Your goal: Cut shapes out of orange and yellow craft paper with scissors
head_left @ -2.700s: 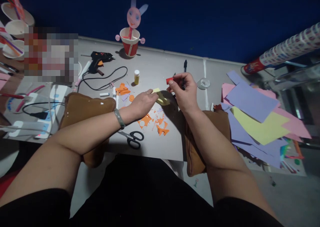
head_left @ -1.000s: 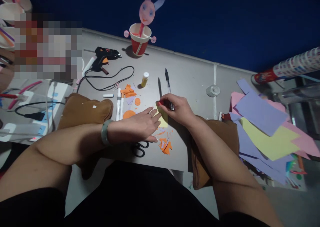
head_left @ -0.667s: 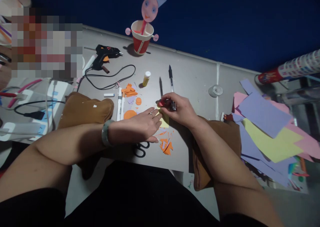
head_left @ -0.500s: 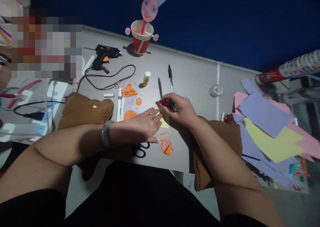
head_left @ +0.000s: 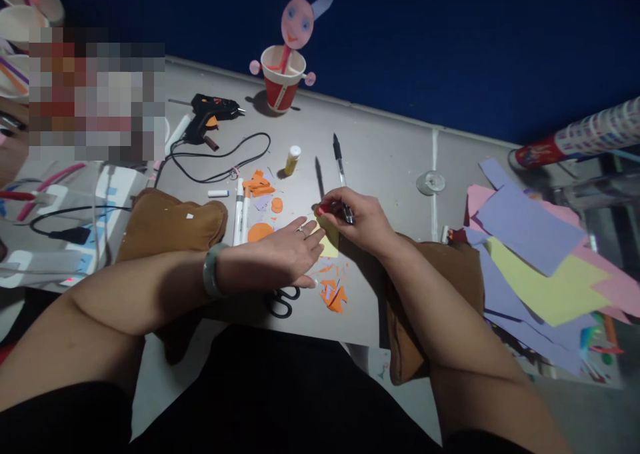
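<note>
My left hand point(head_left: 287, 251) lies flat over a small piece of yellow paper point(head_left: 329, 242), fingers stretched out and a ring on one of them. Just to its right, my right hand point(head_left: 357, 217) is closed on a pen point(head_left: 337, 154) with a black end and a clear barrel, which slants up and away between the fingers. A small reddish thing shows at the right fingertips; its kind is unclear. Left of the paper are an orange paper circle point(head_left: 261, 233) and two white markers point(head_left: 239, 207). Black-handled scissors point(head_left: 281, 303) are partly hidden beneath my left hand.
A hot glue gun point(head_left: 213, 114) with its cord, a glue stick point(head_left: 293, 161) and a red cup with a rabbit head point(head_left: 281, 91) stand further back. Brown cushions point(head_left: 170, 231) lie under both forearms. Coloured paper sheets point(head_left: 533, 227) are piled right, a power strip point(head_left: 107, 207) left.
Both hands keep almost the same pose over the yellow paper. The whole view has shifted very slightly, and the pen leans a touch further left.
</note>
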{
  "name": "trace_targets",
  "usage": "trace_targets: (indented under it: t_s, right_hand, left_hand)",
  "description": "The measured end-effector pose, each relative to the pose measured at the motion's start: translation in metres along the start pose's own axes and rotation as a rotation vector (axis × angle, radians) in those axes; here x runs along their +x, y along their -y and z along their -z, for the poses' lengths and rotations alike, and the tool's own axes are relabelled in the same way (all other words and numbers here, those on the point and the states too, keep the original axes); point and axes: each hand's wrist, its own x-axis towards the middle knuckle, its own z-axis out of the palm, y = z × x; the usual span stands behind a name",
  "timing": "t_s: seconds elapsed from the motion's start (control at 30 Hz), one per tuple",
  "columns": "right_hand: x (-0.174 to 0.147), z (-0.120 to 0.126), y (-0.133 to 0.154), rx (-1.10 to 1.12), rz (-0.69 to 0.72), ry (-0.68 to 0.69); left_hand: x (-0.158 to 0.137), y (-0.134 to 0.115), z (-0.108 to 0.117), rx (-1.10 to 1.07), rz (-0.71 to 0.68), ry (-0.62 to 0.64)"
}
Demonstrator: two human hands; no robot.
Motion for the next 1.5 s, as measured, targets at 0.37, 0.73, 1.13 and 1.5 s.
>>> trace_targets:
  t_s: [0.37,0.73,1.13,1.5]
  right_hand:
    - [0.000,0.000,0.001,-0.005,-0.028,0.000]
    - [0.000,0.000,-0.001,-0.019,-0.010,-0.011]
    - [0.000,0.002,0.000,-0.035,-0.062,0.030]
    - [-0.001,0.008,0.004,0.005,-0.093,0.060]
  left_hand:
    - [0.002,0.001,0.010,-0.036,-0.010,0.014]
    - [0.002,-0.002,0.013,-0.064,-0.002,-0.015]
    - [0.009,0.004,0.048,-0.078,0.207,0.074]
    - [0.004,0.011,0.040,-0.158,0.182,0.106]
